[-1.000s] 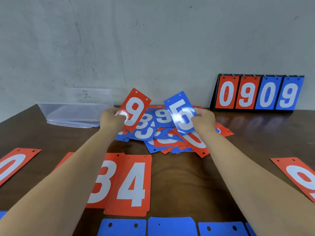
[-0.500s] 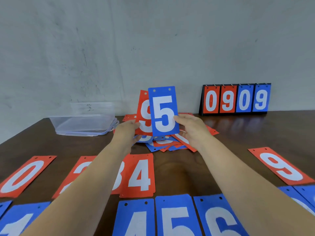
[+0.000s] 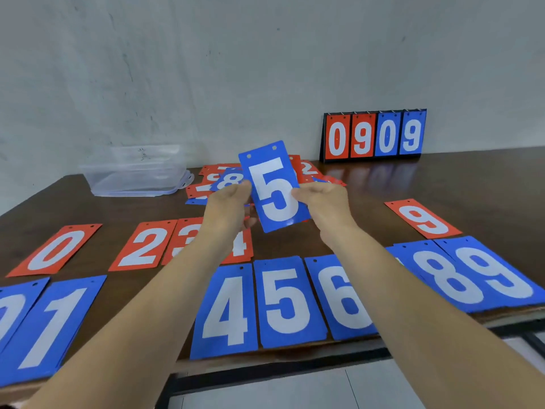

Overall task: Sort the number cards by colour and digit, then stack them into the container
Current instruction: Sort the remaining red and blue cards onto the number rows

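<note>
Two hands, mine, hold one blue 5 card (image 3: 274, 187) up above the middle of the table (image 3: 442, 178), digit facing me, punched holes at the top, its top leaning slightly left. My left hand (image 3: 228, 205) pinches the card's left edge, thumb on the face. My right hand (image 3: 324, 202) pinches the right edge, fingers curled behind it. The card hangs in the air in front of the pile (image 3: 218, 181), a loose heap of mixed red and blue cards lying at the far middle of the table.

Along the near edge a blue row lies face up. It runs from the blue 0 (image 3: 11, 311), cut off by the frame, to the blue 1 (image 3: 50, 323). Between my arms lie the blue 4 (image 3: 227, 311), table 5 (image 3: 289, 299) and blue 6 (image 3: 342, 296). Right of my right arm (image 3: 427, 305) are the blue 8 (image 3: 448, 278) and blue 9 (image 3: 495, 276).

Just beyond lies a red row: red 0 (image 3: 56, 249), red 2 (image 3: 144, 246), then red 3 (image 3: 184, 237) and red 4 (image 3: 241, 246), both partly hidden by my left arm (image 3: 141, 305). A red 9 (image 3: 423, 218) lies alone at right.

At far left the clear container (image 3: 135, 178) sits by the wall (image 3: 206, 69), just left of the pile. At far right a scoreboard (image 3: 373, 135) stands against the wall, reading 0 9 in red and 0 9 in blue.
</note>
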`<state>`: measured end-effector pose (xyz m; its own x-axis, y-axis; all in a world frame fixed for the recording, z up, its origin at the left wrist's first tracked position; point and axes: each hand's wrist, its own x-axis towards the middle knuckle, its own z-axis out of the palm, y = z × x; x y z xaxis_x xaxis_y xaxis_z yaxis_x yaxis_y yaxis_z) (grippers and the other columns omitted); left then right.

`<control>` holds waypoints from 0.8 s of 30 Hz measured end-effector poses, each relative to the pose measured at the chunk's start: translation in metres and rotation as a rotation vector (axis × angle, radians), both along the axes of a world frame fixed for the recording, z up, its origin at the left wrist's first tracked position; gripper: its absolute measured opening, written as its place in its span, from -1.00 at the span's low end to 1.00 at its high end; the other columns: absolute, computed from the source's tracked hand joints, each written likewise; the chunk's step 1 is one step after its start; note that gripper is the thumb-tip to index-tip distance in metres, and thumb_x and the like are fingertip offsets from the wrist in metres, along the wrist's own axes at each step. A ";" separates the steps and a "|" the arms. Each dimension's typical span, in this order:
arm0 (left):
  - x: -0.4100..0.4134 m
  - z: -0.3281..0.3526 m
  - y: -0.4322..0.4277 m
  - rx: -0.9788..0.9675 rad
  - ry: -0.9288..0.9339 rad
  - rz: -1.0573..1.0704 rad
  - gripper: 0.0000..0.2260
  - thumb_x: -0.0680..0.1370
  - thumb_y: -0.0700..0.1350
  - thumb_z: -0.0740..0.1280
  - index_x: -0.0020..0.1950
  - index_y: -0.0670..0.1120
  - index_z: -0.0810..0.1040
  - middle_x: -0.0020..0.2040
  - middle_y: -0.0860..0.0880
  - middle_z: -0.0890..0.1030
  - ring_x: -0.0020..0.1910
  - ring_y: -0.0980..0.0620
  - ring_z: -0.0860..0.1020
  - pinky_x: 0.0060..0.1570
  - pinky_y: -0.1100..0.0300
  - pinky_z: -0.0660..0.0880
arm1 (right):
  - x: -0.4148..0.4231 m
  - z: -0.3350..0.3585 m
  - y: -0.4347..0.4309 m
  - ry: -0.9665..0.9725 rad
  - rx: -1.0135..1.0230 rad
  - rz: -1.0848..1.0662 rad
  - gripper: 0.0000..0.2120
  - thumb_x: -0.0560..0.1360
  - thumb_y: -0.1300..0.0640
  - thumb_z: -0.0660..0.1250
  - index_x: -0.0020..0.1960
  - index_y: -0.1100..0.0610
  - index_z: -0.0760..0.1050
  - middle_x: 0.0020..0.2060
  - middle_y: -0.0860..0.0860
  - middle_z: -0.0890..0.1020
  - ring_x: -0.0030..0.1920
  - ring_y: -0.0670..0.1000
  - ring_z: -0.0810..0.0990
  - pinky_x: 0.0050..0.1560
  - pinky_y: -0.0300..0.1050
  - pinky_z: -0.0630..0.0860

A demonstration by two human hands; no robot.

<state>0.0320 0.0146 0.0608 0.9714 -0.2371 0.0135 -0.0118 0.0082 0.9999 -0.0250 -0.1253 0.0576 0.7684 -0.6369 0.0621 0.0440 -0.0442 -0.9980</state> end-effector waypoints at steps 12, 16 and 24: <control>-0.048 -0.008 0.020 0.269 0.016 -0.097 -0.89 0.53 -0.10 0.41 -0.08 -0.14 0.66 -0.06 -0.21 0.67 -0.22 0.00 0.55 -0.22 0.23 0.58 | -0.073 -0.021 -0.045 -0.057 -0.256 -0.031 -0.86 0.49 0.24 0.41 0.00 0.06 0.58 -0.08 -0.02 0.66 -0.05 -0.06 0.64 -0.17 -0.31 0.54; -0.066 -0.017 0.029 0.399 -0.012 -0.057 -0.94 0.53 -0.13 0.41 -0.09 -0.10 0.65 -0.24 -0.07 0.60 -0.35 0.11 0.49 -0.32 0.32 0.48 | -0.094 -0.024 -0.065 -0.027 -0.268 -0.055 -0.72 0.50 0.18 0.42 0.18 0.08 0.48 0.00 0.03 0.65 -0.01 -0.01 0.65 -0.16 -0.22 0.59; -0.098 -0.042 0.041 0.568 -0.141 0.026 -0.73 0.55 -0.11 0.38 0.25 -0.10 0.56 -0.08 0.09 0.61 -0.13 0.22 0.53 -0.28 0.36 0.46 | -0.112 -0.035 -0.083 0.013 -0.267 -0.095 -0.58 0.51 0.15 0.41 0.33 0.09 0.40 0.01 0.03 0.63 -0.02 -0.03 0.61 -0.24 -0.30 0.49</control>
<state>-0.0656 0.0558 0.0191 0.9750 -0.2212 0.0207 -0.1381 -0.5307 0.8362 -0.1370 -0.2083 0.0227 0.7081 -0.6683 0.2280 0.0144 -0.3092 -0.9509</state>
